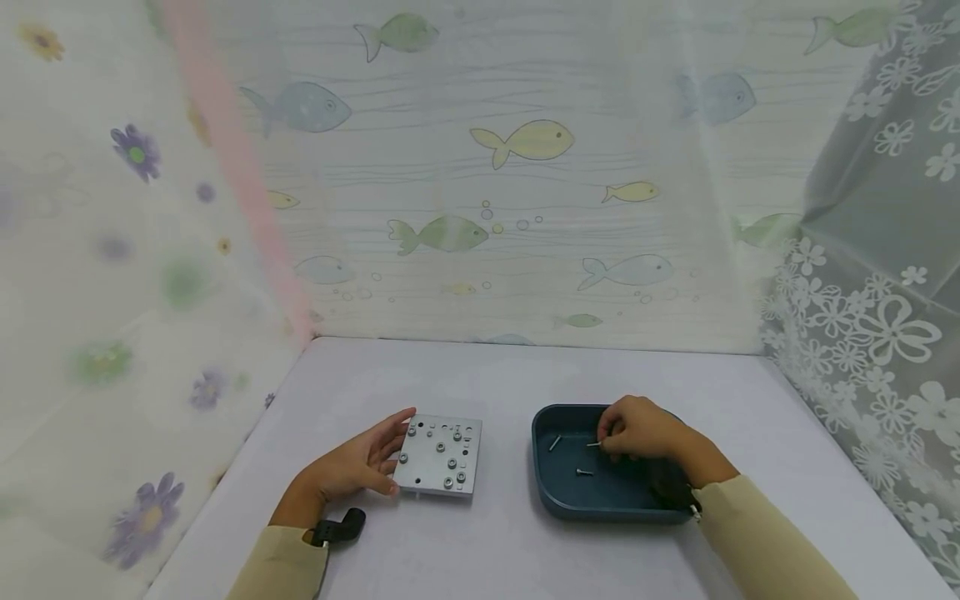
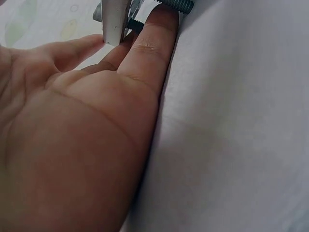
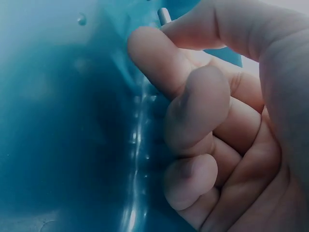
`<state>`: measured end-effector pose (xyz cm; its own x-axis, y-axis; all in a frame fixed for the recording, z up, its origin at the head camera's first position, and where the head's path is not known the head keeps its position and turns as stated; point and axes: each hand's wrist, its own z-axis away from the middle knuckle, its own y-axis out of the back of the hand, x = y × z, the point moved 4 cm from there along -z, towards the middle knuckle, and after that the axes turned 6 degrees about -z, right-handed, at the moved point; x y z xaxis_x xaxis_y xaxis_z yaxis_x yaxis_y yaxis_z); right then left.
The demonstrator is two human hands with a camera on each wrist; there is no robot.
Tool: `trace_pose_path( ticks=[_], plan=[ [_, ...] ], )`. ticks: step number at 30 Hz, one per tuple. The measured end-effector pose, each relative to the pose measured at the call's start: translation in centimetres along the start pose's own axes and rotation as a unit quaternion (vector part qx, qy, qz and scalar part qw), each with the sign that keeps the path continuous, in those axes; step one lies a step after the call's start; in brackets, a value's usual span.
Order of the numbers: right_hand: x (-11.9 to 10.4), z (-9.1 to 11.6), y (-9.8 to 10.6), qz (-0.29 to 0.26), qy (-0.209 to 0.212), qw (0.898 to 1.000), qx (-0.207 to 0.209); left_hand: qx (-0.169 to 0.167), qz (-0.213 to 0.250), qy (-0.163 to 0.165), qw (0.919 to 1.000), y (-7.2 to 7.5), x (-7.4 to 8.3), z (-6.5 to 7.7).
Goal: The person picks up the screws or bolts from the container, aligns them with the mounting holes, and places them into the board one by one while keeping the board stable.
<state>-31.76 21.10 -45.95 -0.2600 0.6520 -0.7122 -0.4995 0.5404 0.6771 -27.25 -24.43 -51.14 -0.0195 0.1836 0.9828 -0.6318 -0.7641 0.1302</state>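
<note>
A square silver metal plate (image 1: pixel 431 471) with holes and several socket-head screws stands slightly raised at centre left. My left hand (image 1: pixel 365 461) holds its left side, thumb at the near corner and fingers at the far corner. In the left wrist view, threaded screw ends (image 2: pixel 179 5) stick out beneath the plate (image 2: pixel 115 21), beside the fingers. My right hand (image 1: pixel 643 432) is over the dark blue tray (image 1: pixel 615 514), pinching a small silver pin (image 3: pixel 164 16) between thumb and index finger. Its other fingers are curled in.
Inside the tray lie another small metal pin (image 1: pixel 555 442) and a small screw (image 1: pixel 584 473). The white table (image 1: pixel 502 550) carries both plate and tray. Fish-patterned curtain (image 1: pixel 525 250) hangs behind, with flowered sheets at both sides.
</note>
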Motion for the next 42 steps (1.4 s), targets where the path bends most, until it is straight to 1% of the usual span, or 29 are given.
trace_pose_path(
  ticks=[7, 13, 19, 24, 26, 33, 38, 42],
  plan=[
    [-0.3, -0.1, 0.4, -0.012, 0.010, 1.000, 0.000, 0.022, -0.001, -0.002, 0.9998, 0.0, 0.1, 0.1],
    [-1.0, 0.0, 0.9, -0.026, 0.025, 0.999, 0.000, 0.028, -0.005, -0.002, 0.9996, 0.0, 0.1, 0.1],
    [-1.9, 0.1, 1.4, -0.020, 0.045, 0.999, 0.019, 0.034, -0.021, 0.001, 0.9992, -0.1, 0.0, -0.1],
    [-3.3, -0.1, 1.6, -0.014, 0.059, 0.998, 0.035, 0.038, -0.016, 0.003, 0.9991, -0.2, 0.0, -0.1],
    [-3.9, -0.2, 1.7, -0.014, 0.065, 0.997, 0.046, 0.039, -0.016, 0.003, 0.9991, -0.1, 0.0, -0.1],
    [-5.8, 0.1, 2.2, -0.033, 0.081, 0.990, 0.111, 0.047, -0.035, -0.003, 0.9983, -0.1, 0.1, -0.2],
    [-7.0, 0.2, 2.1, -0.055, 0.096, 0.985, 0.135, 0.055, -0.039, 0.004, 0.9977, -0.1, 0.2, -0.2],
    [-7.9, -0.1, 1.6, -0.075, 0.114, 0.980, 0.147, 0.059, -0.035, 0.008, 0.9976, -0.1, 0.2, -0.2]
  ],
)
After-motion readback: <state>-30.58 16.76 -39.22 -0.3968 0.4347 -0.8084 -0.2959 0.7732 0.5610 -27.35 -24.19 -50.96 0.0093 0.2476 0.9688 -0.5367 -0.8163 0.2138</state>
